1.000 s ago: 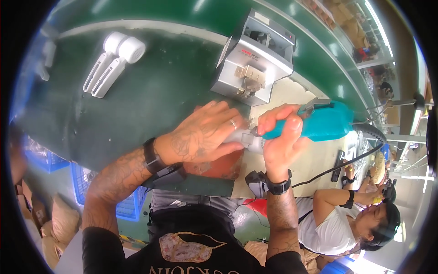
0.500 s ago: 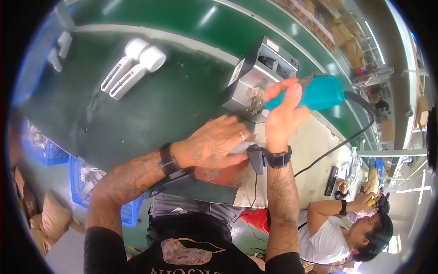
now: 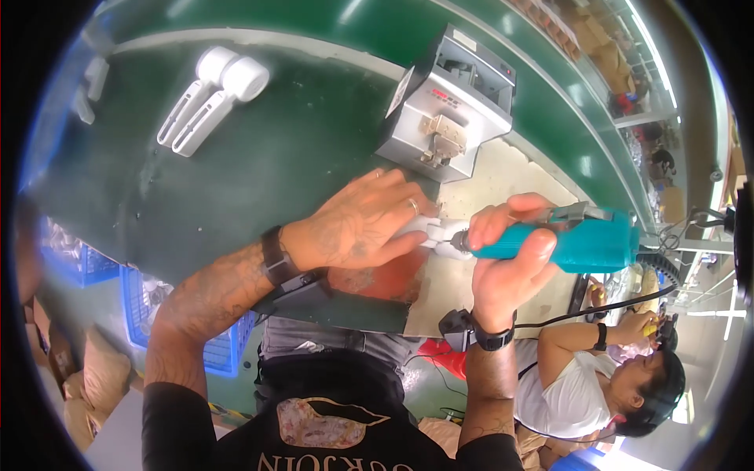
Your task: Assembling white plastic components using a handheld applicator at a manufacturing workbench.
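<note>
My right hand [image 3: 510, 259] is wrapped round a teal electric screwdriver [image 3: 597, 245], held nearly level with its cable trailing off to the right. The screwdriver's tip meets a white plastic part [image 3: 440, 234]. My left hand [image 3: 365, 220] grips that part against the table, its palm and fingers hiding most of the piece. Beyond my hands stands a grey metal box-shaped machine [image 3: 448, 106] with a small metal bracket [image 3: 446, 140] on its front. Two white round-headed housings with long handles [image 3: 212, 94] lie side by side at the far left of the table.
The green tabletop [image 3: 243, 180] carries a beige board [image 3: 503, 180] on its right. Blue baskets [image 3: 135, 314] of white parts stand below the left edge. At lower right, a co-worker in a white shirt [image 3: 565, 392] works. A black cable [image 3: 597, 310] crosses the right side.
My right hand has brought the screwdriver away from the metal machine, down and to the right, to the white part. My left hand stays closed on the part.
</note>
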Demonstrator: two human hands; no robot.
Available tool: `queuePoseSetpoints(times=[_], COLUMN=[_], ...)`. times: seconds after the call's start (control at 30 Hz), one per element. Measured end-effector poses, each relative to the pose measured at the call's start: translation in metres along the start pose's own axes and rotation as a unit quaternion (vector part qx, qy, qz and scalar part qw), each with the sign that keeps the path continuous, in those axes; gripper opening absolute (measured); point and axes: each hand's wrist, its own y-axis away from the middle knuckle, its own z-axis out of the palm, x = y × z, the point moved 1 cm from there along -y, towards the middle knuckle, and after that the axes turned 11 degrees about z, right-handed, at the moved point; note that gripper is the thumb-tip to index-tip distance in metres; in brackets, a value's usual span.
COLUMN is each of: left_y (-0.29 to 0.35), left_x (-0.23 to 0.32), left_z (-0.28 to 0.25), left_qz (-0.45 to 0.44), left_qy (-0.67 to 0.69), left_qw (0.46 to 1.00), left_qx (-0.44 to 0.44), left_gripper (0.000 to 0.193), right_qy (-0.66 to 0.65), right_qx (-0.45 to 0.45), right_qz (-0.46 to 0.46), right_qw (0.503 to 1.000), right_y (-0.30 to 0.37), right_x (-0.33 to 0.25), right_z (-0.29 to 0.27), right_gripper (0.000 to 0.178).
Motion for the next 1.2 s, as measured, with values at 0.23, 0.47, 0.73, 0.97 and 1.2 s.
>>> queuePoseSetpoints(times=[0.23,0.47,0.73,0.97,1.2], left_y=[-0.002,0.000,-0.011,0.001,0.047], left_x=[0.005,0.003,0.009,0.011,0.032], left_z=[-0.003,-0.001,-0.007,-0.009,-0.061], left_qz=[-0.018,-0.002,-0.020,0.081,-0.030], left_qy=[0.011,-0.003,-0.014,0.006,-0.072], left_qw=[1.000,1.000,0.998,0.997,0.994], left_qx=[-0.022,-0.024,-0.049,-0.005,0.081], left_gripper=[0.028,0.034,0.035,0.033,0.031], right_qy=[0.005,-0.015,-0.048,-0.091,-0.162], right_qx=[0.012,-0.006,-0.015,0.040,0.086], right_qz=[0.004,0.010,-0.001,0.056,-0.068], right_qw=[1.000,1.000,0.999,0.994,0.981], right_y=[0.010,0.010,0.008,0.027,0.062], right_x=[0.010,0.024,0.022,0.019,-0.014], right_z=[-0.005,-0.006,-0.003,0.001,-0.061], right_gripper=[0.069,0.061,0.049,0.053,0.065])
